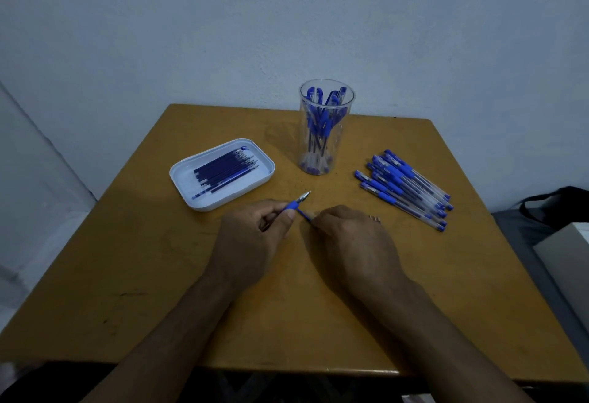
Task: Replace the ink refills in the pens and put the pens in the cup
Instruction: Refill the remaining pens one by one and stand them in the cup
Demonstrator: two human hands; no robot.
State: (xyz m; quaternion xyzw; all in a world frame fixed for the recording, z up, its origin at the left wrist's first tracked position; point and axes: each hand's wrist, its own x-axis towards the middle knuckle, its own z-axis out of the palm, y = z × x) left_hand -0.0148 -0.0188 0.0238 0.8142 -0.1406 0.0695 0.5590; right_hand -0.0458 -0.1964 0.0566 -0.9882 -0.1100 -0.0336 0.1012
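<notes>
While I watch from the head view, the brown surface (318, 307) carries a white tray (181, 179) of refills (223, 171) on the left, a clear cup (325, 128) of pens behind, and a loose pile of pens (406, 189) on the right. My left hand (251, 243) pinches a pen's blue grip section (293, 206), tip pointing away; my right hand (353, 243) pinches the thin refill (305, 215) just beside it.

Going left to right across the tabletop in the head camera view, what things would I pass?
White tray of ink refills → left hand gripping the pen's front section → clear cup of pens → right hand holding a thin blue refill → loose pile of pens.
</notes>
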